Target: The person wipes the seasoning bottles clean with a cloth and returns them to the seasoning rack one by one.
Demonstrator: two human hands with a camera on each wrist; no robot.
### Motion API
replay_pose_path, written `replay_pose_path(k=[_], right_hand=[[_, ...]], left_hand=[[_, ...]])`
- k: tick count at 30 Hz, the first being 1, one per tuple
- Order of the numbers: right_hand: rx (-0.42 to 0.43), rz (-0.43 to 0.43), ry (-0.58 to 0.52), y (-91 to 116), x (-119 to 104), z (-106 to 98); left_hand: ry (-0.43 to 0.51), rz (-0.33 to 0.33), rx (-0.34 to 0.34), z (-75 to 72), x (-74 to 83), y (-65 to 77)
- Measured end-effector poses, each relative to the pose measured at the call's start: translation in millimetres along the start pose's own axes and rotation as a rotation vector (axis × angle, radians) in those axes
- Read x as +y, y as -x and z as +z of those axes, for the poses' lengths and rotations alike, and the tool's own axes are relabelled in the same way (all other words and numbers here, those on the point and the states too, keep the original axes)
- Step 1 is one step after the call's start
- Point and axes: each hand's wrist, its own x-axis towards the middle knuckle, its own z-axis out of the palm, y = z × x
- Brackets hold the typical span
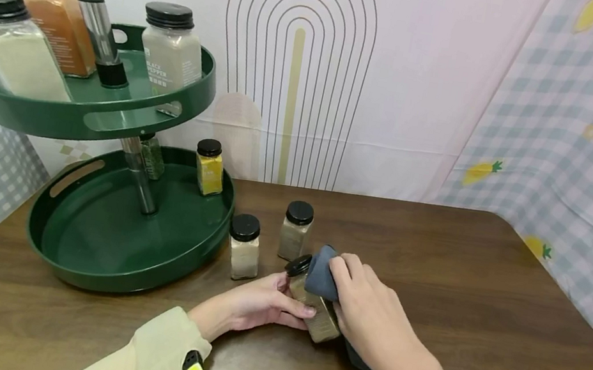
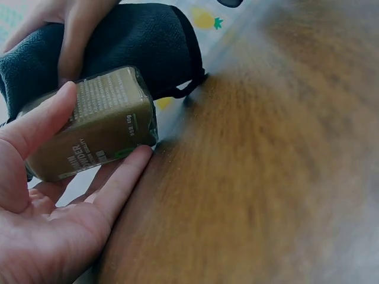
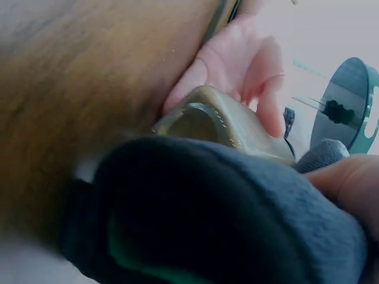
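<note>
My left hand (image 1: 268,303) holds a spice jar (image 1: 322,324) tilted above the table, its black lid toward the upper left. In the left wrist view, the thumb lies along one face of the jar (image 2: 89,133) and brown powder fills it. My right hand (image 1: 371,303) grips a dark grey cloth (image 1: 323,273) and presses it to the jar's side near the lid. The cloth (image 3: 195,207) hangs in folds below that hand in the right wrist view. Just behind stand two small black-lidded jars, one pale (image 1: 244,254) and one greyish (image 1: 294,236).
At the left stands a green two-tier tray (image 1: 113,279). Its upper tier bears large jars, among them an orange one (image 1: 60,24), and a silver grinder (image 1: 100,37). A yellow jar (image 1: 209,172) and a green-filled jar (image 1: 152,157) stand on the lower tier. Patterned cloth hangs behind the wooden table (image 1: 485,318).
</note>
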Motion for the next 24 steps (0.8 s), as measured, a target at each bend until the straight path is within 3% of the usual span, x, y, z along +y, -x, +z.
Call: replay_pose_path(k=[3,10,19,24], right_hand=[[-0.054,0.002,-0.005,1.4,-3.7,0.9],[-0.264,0.059,-0.029,5.9,-13.4,-6.1],[-0.41,0.134,0.161,13.4,-17.3,-9.5],[-0.562,0.167,0.189,15.2,-10.6,-6.9]], left_hand=[[0.004,-0.001,-0.004,-0.6,0.6,-0.1],[0.008,-0.015,-0.01,-1.6,0.5,0.8],[0.007,-0.027,0.022,-0.5,-0.6,0.5],[-0.028,-0.025,0.033,-0.4,-0.6,0.2]])
